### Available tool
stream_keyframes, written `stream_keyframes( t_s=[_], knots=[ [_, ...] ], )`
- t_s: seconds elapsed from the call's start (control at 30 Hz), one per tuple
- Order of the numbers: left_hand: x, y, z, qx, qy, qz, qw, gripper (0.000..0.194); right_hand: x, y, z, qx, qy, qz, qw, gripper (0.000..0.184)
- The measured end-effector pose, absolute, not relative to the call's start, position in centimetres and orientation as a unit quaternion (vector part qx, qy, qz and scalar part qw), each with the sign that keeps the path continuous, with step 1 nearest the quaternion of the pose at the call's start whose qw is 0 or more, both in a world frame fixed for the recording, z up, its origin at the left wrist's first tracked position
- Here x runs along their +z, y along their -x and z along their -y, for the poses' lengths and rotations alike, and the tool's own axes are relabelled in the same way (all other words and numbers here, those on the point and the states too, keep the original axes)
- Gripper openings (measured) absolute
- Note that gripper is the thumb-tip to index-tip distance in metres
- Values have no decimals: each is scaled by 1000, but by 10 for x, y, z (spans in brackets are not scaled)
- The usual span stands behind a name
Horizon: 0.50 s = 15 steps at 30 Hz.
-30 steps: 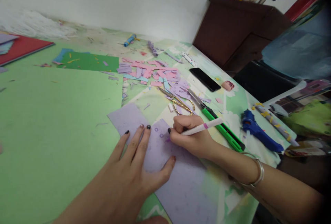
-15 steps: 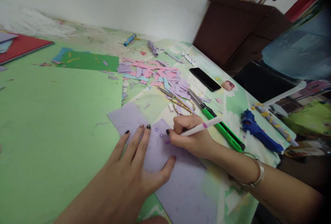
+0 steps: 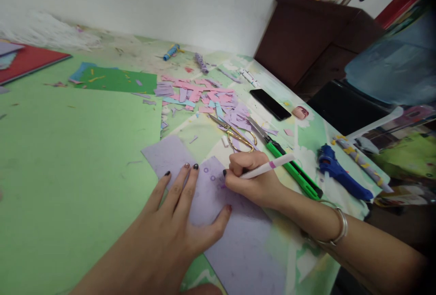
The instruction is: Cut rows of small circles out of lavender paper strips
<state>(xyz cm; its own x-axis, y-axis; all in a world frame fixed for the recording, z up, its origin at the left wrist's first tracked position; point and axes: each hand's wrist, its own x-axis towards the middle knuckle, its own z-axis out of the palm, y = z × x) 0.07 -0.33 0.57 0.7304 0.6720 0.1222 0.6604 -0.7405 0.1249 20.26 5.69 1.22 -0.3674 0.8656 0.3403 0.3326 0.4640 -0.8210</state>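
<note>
My left hand [image 3: 180, 218] lies flat with fingers spread, pressing on the light purple paper [image 3: 248, 249]. Between the fingers of my right hand [image 3: 254, 179] is a white felt-tip pen [image 3: 265, 167] with a purple band, its purple tip against that paper. Small purple circles are drawn on the sheet beside the tip. Another purple paper piece [image 3: 172, 152] reaches out under my left fingertips. Just beyond my right hand lie gold-handled scissors [image 3: 235, 134] and a green utility knife [image 3: 294, 174] with its blade out.
Pink, purple and blue paper scraps [image 3: 204, 95] are heaped past the scissors. A black phone [image 3: 270, 104], a pink case [image 3: 300, 112] and a blue glue gun [image 3: 342, 172] lie at the right. A large green sheet [image 3: 78, 172] covers the left; a red folder [image 3: 34, 61] sits behind it.
The pen and my right hand have shifted very slightly over the paper, and a mark now shows near the tip. My left hand has stayed in place.
</note>
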Motion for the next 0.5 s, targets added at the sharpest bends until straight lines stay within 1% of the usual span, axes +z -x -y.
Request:
stream_keyframes(
  t_s=[0.23, 0.5],
  knots=[
    [6, -1, 3, 83, -929, -360, 35, 88, 15, -200, -58, 315, 406, 766, 387, 37],
    [5, -1, 4, 82, -927, -363, 36, 86, 12, -201, -58, 322, 408, 756, 397, 35]
  ],
)
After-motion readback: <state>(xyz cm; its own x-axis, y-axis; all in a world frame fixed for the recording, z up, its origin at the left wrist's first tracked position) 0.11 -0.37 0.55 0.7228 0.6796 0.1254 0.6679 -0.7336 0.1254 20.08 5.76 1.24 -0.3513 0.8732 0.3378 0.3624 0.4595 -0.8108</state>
